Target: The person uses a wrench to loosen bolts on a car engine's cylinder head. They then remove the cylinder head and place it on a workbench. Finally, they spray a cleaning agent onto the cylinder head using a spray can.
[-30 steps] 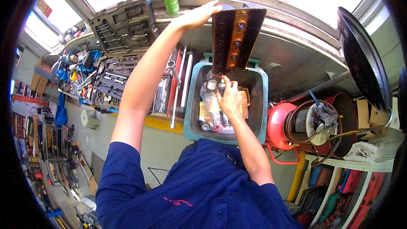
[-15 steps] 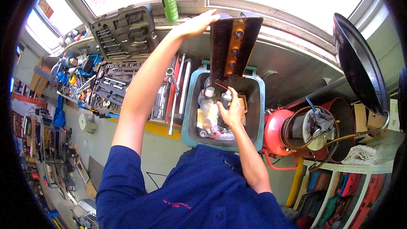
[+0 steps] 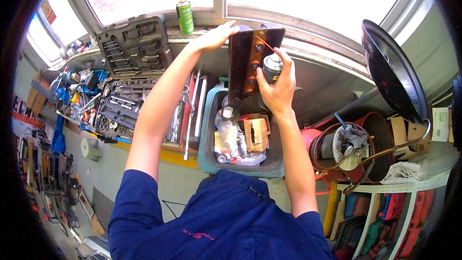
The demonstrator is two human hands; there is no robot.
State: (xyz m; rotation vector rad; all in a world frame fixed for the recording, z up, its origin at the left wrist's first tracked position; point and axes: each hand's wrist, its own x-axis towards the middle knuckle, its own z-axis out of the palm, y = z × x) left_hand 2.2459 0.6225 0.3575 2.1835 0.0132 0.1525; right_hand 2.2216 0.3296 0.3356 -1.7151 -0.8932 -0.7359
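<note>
My left hand (image 3: pixel 215 37) grips the upper left end of a long, dark, oily engine cover (image 3: pixel 239 62). The cover stands nearly upright over the far side of a blue-green bin (image 3: pixel 207 132), with a brown strip and a row of round holes facing me. Closed round a spray can (image 3: pixel 272 63), my right hand (image 3: pixel 279 91) holds it just right of the cover. The can's thin red straw points at the cover's upper part. Inside the bin lie a clear plastic bottle (image 3: pixel 225 127), a torn cardboard box (image 3: pixel 256 134) and other rubbish.
A green spray can (image 3: pixel 184 17) stands on the window ledge. An opened socket set case (image 3: pixel 132 45) and loose tools lie to the left. On the right are a red tank (image 3: pixel 313 139), a coiled hose and a raised black round lid (image 3: pixel 394 72).
My right hand has lifted the spray can out of the bin and up beside the cover. My left hand still holds the cover. The whole view has shifted slightly.
</note>
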